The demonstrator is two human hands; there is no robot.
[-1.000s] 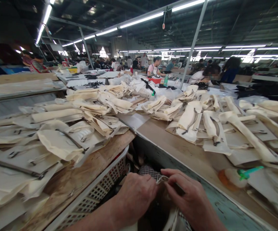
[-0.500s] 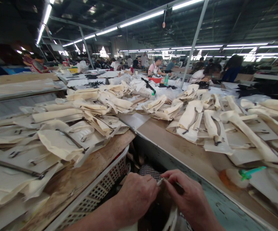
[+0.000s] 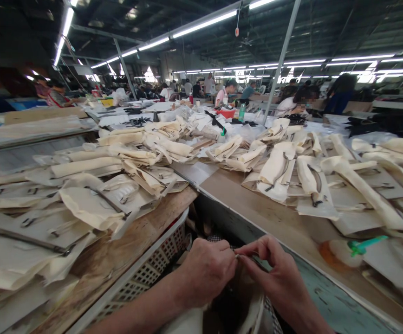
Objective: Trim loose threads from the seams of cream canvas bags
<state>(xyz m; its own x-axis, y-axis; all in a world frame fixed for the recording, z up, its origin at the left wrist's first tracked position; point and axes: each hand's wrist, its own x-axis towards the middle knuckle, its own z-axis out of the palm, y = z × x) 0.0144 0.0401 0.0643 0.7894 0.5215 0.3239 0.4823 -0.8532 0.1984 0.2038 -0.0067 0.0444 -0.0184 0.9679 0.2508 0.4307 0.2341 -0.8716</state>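
Low in the front centre, above my lap, my left hand [image 3: 206, 269] is closed, its fingertips gripping the edge of a cream fabric piece [image 3: 255, 308]. My right hand [image 3: 274, 266] pinches the same edge between thumb and fingers, right beside the left fingertips. Below both hands the piece hangs down around a dark hollow, partly hidden by them. The exact spot being pinched is too small to make out. Similar cream pieces with dark zippers [image 3: 107, 202] lie in heaps on both tables.
A white plastic basket [image 3: 142, 273] stands left of my hands, beside the wooden table edge [image 3: 118, 260]. At right is a table [image 3: 236, 190] with a bottle with a green nozzle [image 3: 341, 253] lying near its front. Several people work farther back, one in pink [image 3: 221, 96].
Both hands have risen slightly and shifted a little right, still holding the fabric edge. The right fingers sit closer to the left fingertips. The view has shifted slightly.
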